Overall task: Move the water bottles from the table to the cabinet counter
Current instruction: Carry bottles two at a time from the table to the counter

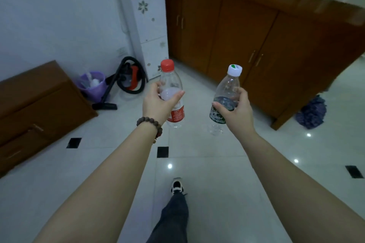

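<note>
Clear bottles, red-capped [171, 92] and white-capped [225, 96], look empty, one per hand.

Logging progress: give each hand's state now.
Left hand: closed around clear plastic red-capped bottle.
Right hand: closed around clear plastic white-capped bottle.

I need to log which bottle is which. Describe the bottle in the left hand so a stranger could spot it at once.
Start at the wooden cabinet and the white water dispenser to its left. In front of the dispenser, the left hand holds a clear plastic bottle upright. It has a red cap and red label; the bottle in the right hand has a white cap and dark green label.
</note>
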The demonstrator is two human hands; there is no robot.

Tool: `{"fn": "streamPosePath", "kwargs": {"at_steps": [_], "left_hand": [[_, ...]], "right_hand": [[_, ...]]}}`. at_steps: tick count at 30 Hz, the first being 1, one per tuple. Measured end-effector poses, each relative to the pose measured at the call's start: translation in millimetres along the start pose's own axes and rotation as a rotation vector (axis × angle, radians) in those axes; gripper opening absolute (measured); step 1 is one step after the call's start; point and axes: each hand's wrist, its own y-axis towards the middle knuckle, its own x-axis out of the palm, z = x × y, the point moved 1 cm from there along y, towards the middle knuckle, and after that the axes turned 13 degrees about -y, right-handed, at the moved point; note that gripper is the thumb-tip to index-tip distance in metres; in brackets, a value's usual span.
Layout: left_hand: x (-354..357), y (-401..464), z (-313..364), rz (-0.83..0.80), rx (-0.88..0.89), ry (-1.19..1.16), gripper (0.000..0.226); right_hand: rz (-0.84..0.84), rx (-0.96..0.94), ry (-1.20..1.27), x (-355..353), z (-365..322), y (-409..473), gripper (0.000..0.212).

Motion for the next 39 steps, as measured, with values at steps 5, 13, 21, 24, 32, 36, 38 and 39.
{"fn": "streamPosePath", "kwargs": {"at_steps": [5, 13, 21, 24, 32, 36, 38, 39], "left_hand": [[52.0, 70.8, 0.2, -0.061, 0.010, 0.006, 0.066], [125.4, 225.1, 20.4, -0.120, 0.049, 0.007, 0.055], [196.2, 343.6, 39.6, -0.182, 0.078, 0.036, 0.058], [223.9, 379.7, 44.1, -0.204, 0.090, 0.047, 0.060], [317.3, 497.5, 61.4, -0.190, 0.148, 0.039, 0.060], [374.8, 569.1, 82.6, -0.158, 0.198, 0.021, 0.063], [397.9, 597.8, 98.5, -0.143, 0.225, 0.029, 0.062], [414.5, 617.3, 110.3, -0.131, 0.239, 0.028, 0.061]], "right_hand": [[0.054, 0.037, 0.010, -4.9, 16.5, 69.8, 0.080], [0.106, 0.012, -0.032, 7.2, -5.7, 230.5, 0.080], [0.156, 0.034, -0.025, 8.7, -4.3, 357.5, 0.082], [0.174, 0.027, -0.003, 5.2, 2.2, 401.2, 0.080], [0.193, -0.019, 0.032, -12.5, 20.2, 554.4, 0.079], [0.207, -0.080, 0.080, -32.4, 16.9, 658.5, 0.076], [0.213, -0.115, 0.097, -41.2, 11.1, 701.8, 0.074], [0.212, -0.128, 0.108, -48.9, 7.7, 730.7, 0.073]]}}
